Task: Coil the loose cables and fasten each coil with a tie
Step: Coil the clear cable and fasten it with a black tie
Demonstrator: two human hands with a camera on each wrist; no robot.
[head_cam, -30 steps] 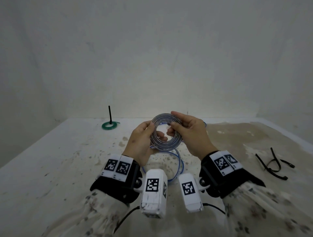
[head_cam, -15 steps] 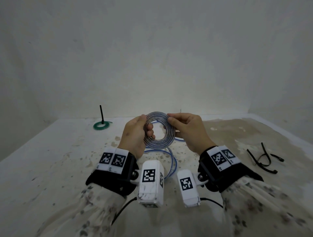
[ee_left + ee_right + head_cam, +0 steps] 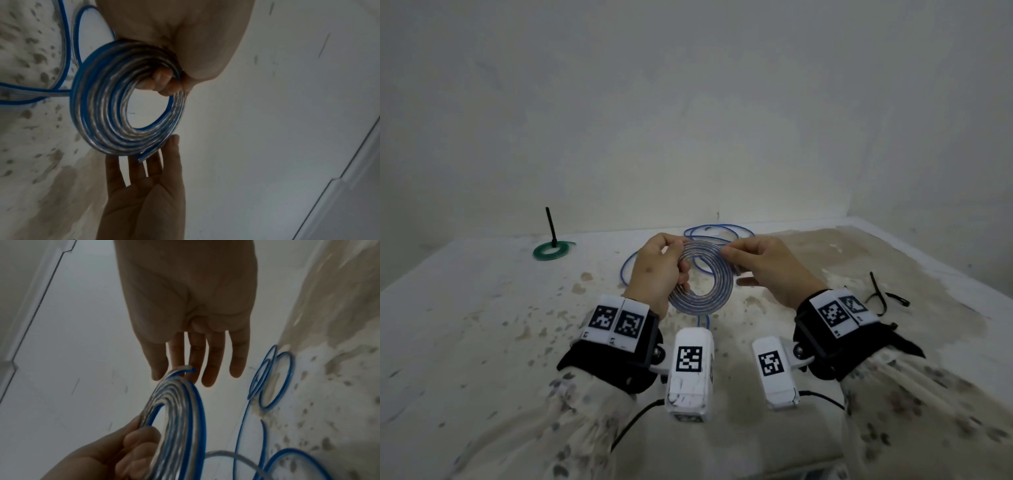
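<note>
A flat coil of clear-and-blue cable [image 3: 702, 284] [image 3: 123, 110] [image 3: 176, 415] hangs just above the stained table [image 3: 482, 308]. My left hand [image 3: 659, 270] [image 3: 168, 81] grips the coil's left side, fingers curled through its centre. My right hand [image 3: 760, 267] [image 3: 195, 353] is at the coil's right edge with straight, spread fingers; its fingertips [image 3: 173, 142] touch the rim near the cable's cut end [image 3: 144, 155]. The uncoiled rest of the cable [image 3: 709, 233] [image 3: 271, 378] lies in loose blue loops on the table behind the hands.
A green coil fastened with an upright black tie [image 3: 551, 248] lies at the back left. Loose black ties [image 3: 883, 298] lie at the right. A plain wall [image 3: 688, 102] closes the table's far side.
Both hands dropped toward the table with the coil. My right hand let go of its pinch on the coil's top and straightened its fingers against the rim. The coil tilted flatter.
</note>
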